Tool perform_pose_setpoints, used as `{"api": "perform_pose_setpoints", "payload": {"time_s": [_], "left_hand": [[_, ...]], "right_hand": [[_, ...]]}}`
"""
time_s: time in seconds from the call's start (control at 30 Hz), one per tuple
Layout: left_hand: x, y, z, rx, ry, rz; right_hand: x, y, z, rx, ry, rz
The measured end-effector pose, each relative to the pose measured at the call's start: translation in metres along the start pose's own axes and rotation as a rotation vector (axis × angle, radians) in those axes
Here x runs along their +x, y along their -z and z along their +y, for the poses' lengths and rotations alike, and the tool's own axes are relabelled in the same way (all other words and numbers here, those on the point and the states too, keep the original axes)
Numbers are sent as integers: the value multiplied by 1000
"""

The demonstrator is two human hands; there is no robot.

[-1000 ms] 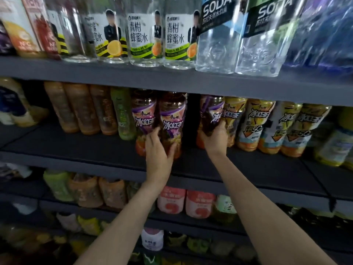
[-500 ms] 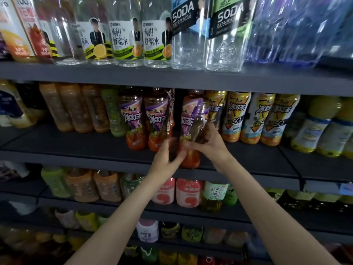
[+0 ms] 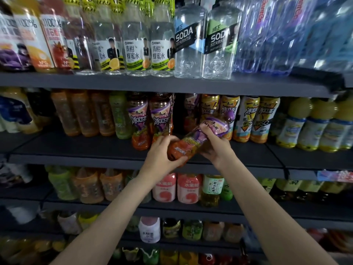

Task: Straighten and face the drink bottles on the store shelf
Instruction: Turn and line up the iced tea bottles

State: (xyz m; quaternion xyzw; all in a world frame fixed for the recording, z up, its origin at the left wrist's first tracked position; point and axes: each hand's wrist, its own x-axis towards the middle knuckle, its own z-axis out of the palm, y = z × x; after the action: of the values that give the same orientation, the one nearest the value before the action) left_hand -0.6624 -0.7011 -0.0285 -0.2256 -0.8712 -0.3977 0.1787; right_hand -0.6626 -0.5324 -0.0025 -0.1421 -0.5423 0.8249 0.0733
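Purple-labelled tea bottle (image 3: 198,138) lies tilted in front of the middle shelf (image 3: 76,152), cap up-right, base down-left. The left hand (image 3: 162,155) grips the base, the right hand (image 3: 215,148) the midsection, fingers (image 3: 207,131) curled over its label. The gap in the row is directly behind, so it must come upright first.

Both hands (image 3: 191,152) curled, gripping

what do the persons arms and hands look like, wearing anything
Both forearms are bare right down to the bottom edge of the picture; no sleeve shows. The left hand and right hand wear no gloves, and no watch, bracelet or ring can be seen on either wrist or on the fingers.
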Motion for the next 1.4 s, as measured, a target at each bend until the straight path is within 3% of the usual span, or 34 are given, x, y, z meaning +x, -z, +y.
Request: {"api": "perform_pose_setpoints", "payload": {"time_s": [0.1,0.2,0.33,0.43,0.53,0.63,0.73,0.83,0.93,1.0,1.2,1.3,1.4], "left_hand": [[3,13,2,-31,44,-138],[7,24,8,-305,249,-328],[0,28,15,-503,349,-397],[-5,23,15,-300,225,-276],[-12,15,16,-26,120,-40],[-19,11,13,240,-72,106],[-18,17,10,324,-211,130],[-9,28,7,88,-107,-40],[-5,42,4,-367,299,-389],[-4,44,4,-531,402,-412],[-1,34,11,44,-46,-96],[1,31,4,116,-148,-91],[3,29,-1,100,-123,-144]], "right_hand": [[-10,-2,-3,-102,106,-32],[-22,-6,-9,-212,204,-161],[-32,-5,-5,-209,202,-271],[-36,-7,-3,-287,214,-253],[-35,-17,-3,-363,183,-128],[-36,-25,3,-259,116,-24],[-40,-24,4,-107,100,1],[-42,-14,-1,-18,107,-63],[-41,-5,-8,98,118,-133],[-39,-1,-11,161,97,-152],[-35,6,-10,40,-87,-88],[-34,9,-5,114,-106,-27],[-32,9,-2,90,5,-21]]}}
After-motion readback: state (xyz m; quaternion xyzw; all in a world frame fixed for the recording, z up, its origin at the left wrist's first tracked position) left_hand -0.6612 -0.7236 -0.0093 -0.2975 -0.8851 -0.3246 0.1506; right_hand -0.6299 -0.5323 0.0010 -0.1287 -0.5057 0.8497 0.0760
